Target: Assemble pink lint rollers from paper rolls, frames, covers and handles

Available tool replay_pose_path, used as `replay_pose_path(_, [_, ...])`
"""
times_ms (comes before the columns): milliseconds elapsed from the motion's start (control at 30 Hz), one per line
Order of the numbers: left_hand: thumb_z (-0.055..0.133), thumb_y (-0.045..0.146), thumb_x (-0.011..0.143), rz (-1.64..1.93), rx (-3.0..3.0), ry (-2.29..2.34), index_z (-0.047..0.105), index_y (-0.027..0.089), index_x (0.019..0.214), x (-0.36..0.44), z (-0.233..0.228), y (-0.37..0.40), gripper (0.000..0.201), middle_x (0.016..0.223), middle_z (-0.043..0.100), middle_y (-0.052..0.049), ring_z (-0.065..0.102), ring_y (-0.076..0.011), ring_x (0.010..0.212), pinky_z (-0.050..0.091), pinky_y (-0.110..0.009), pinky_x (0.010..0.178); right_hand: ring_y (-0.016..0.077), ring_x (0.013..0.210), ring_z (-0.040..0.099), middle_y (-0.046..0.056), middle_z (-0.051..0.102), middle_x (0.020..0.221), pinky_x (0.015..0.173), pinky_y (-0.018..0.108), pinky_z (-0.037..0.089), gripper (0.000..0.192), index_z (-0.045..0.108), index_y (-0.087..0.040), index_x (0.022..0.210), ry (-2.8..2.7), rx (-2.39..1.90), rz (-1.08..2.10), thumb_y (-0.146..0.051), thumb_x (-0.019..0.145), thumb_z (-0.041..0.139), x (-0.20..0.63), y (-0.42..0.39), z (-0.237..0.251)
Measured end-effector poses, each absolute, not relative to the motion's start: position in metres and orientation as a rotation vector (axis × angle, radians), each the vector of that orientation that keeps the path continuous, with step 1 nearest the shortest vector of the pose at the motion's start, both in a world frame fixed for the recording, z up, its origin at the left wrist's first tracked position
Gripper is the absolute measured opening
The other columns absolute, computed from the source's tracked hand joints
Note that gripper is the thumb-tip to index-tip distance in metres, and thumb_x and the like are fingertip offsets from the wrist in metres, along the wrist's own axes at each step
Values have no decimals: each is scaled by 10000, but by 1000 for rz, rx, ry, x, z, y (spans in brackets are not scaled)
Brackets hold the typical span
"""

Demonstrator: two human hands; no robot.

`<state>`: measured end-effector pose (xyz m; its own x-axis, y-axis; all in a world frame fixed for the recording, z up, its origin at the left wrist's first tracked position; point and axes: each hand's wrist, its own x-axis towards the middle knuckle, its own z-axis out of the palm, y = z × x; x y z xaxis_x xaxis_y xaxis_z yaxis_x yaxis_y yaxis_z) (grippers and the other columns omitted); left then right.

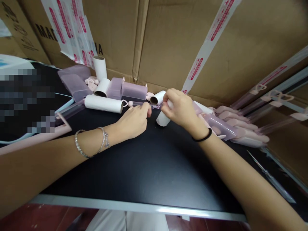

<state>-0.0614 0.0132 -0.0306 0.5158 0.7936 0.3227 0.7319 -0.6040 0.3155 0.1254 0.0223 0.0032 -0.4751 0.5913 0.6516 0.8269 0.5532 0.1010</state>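
bare forearms stretch from the near edge of the black table (134, 173), a silver bracelet (91, 144) on the left wrist and a black hair tie (202, 137) on the right. farther out the hands meet at twelve o'clock: the left hand (134, 120) pinches one end of a thin pale purple rod (154, 106), and the right hand (180, 109) is closed around a white lint roller refill (163, 119) that stands on the table beneath it, fingers also on the rod. at three o'clock lies a heap of pink handles (240, 126). at eleven o'clock more white rolls (103, 103) and purple plastic covers (133, 91) lie against the cardboard boxes (168, 41).
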Motion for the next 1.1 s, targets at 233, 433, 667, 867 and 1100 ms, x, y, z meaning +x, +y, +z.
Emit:
replay_pose_path(233, [411,9,751,637,2615,1301,488,167,986,-60,-32,13,293,996,689,-97,657,-250,960,497,-407,885,225,771,567,58,607,798,648,341,399,68,474,-226,760,-2210,-1093,-634,-163,785,481,128,31,8])
replay_pose_path(433, [421,14,749,628,2584,1298,491,173,977,-61,-33,14,287,984,683,-86,655,-238,949,502,-398,867,224,752,580,52,608,783,625,332,387,55,484,-219,750,-2231,-1123,-623,-167,755,500,130,47,13])
replay_pose_path(667, [427,9,748,584,2591,1283,478,177,965,-59,-33,13,279,986,674,-82,643,-239,970,486,-402,887,217,721,570,48,601,762,612,328,379,44,455,-227,742,-2244,-1121,-557,-193,748,484,130,47,7])
replay_pose_path(867, [425,12,745,567,2582,1289,482,180,950,-60,-32,13,271,985,671,-78,637,-236,976,477,-396,892,234,747,577,54,614,772,650,348,399,50,463,-229,752,-2233,-1129,-497,-192,754,496,132,50,-1])
replay_pose_path(1100, [433,42,770,512,2705,1300,521,156,999,-55,-33,11,270,973,662,-82,632,-247,966,469,-409,884,236,799,575,64,619,852,698,360,425,23,489,-228,810,-2245,-1122,-418,-208,809,477,137,45,-2])
